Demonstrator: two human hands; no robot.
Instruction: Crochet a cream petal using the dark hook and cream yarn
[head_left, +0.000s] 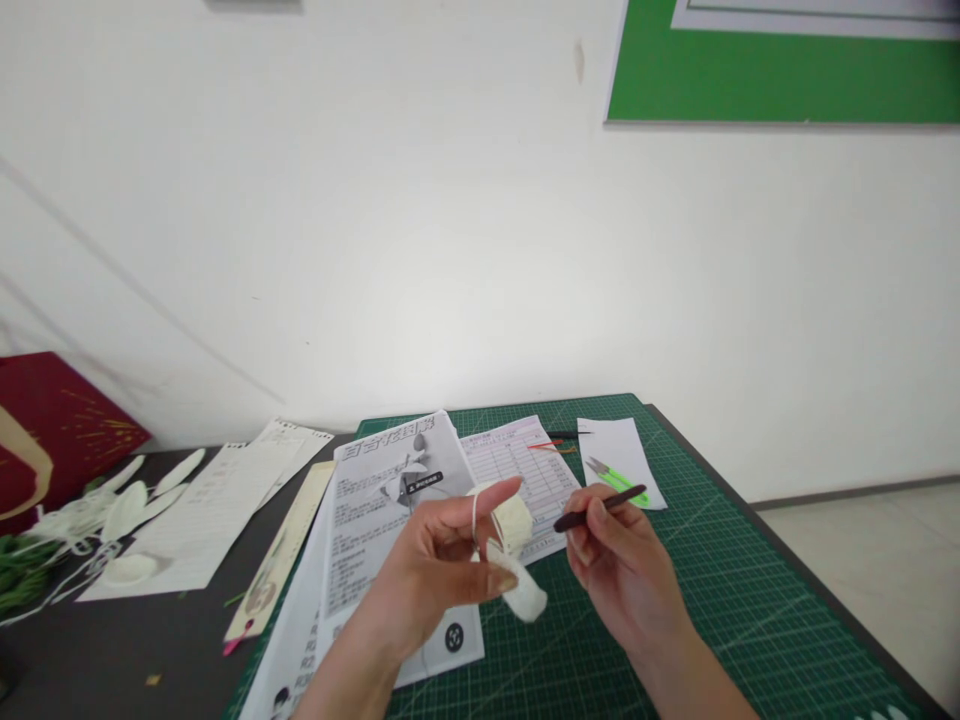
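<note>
Above the green mat [720, 560], between its side edges, pinching a white crocheted piece [528, 600] with the left hand [431, 570], with yarn [474, 520] over its forefinger; gripping a dark slender tool [577, 518] in the right hand [626, 565], near the piece.

A dark tabletop [97, 670] carries a green cutting mat [720, 550] (its pale grid plain to see). Taking the mat as the dial's centre, a cream strip [289, 545] lies at nine o'clock, green yarn [26, 575] farther out that way, and paper sheets [214, 505] at ten.
</note>
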